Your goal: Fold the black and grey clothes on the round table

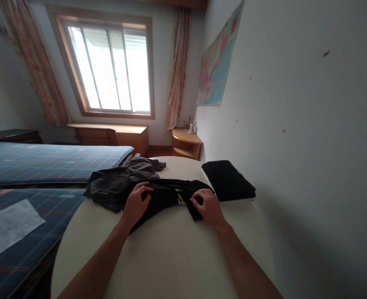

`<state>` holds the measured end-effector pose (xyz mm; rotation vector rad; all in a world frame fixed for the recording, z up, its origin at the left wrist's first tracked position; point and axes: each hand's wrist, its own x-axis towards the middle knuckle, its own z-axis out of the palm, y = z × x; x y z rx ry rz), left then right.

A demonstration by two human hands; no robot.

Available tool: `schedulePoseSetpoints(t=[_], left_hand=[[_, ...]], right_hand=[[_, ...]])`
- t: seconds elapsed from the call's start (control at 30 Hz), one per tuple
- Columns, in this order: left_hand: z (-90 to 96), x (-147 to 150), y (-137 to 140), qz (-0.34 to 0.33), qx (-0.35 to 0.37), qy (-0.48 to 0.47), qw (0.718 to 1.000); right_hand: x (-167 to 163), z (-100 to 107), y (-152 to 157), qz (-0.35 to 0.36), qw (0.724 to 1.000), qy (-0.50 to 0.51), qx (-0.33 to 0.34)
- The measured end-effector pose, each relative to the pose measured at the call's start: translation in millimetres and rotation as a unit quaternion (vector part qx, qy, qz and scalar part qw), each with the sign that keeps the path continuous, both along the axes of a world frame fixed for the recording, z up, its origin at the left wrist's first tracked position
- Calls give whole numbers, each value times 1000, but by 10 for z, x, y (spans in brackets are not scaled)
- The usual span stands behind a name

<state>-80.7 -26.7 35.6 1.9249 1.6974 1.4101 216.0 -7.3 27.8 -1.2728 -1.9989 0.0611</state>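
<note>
A black T-shirt (163, 195) with a small white and yellow print stretches across the round table between my two hands. My left hand (136, 203) is at its left part, fingers bent and closed on the cloth. At the right part, my right hand (206, 204) has its thumb and fingers curled onto the fabric near the print. The shirt's near edge curves up in the middle, and a short black flap hangs down beside my right hand. Just beyond my left hand lies a crumpled dark grey garment (108, 187). The fingertips' exact grip is hard to make out.
The cream round table (171, 257) bears a folded black stack of cloth (228, 178) on something white at the right, close to the wall. On the left are blue plaid mattresses (52, 162), one with a paper sheet (12, 228). A corner shelf (186, 137) stands behind.
</note>
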Motion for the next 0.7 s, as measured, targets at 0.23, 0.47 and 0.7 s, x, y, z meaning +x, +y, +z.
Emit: schedulePoseSetpoints(t=[0.23, 0.47, 0.7], left_hand=[[30, 65, -53, -19, 18, -6, 1000], [113, -24, -8, 32, 16, -110, 993], [63, -324, 123, 144, -4, -422, 895]], right_hand=[[-252, -118, -21, -1, 996, -83, -18], [-49, 8, 19, -58, 998, -35, 13], [288, 153, 28, -212, 971, 109, 33]])
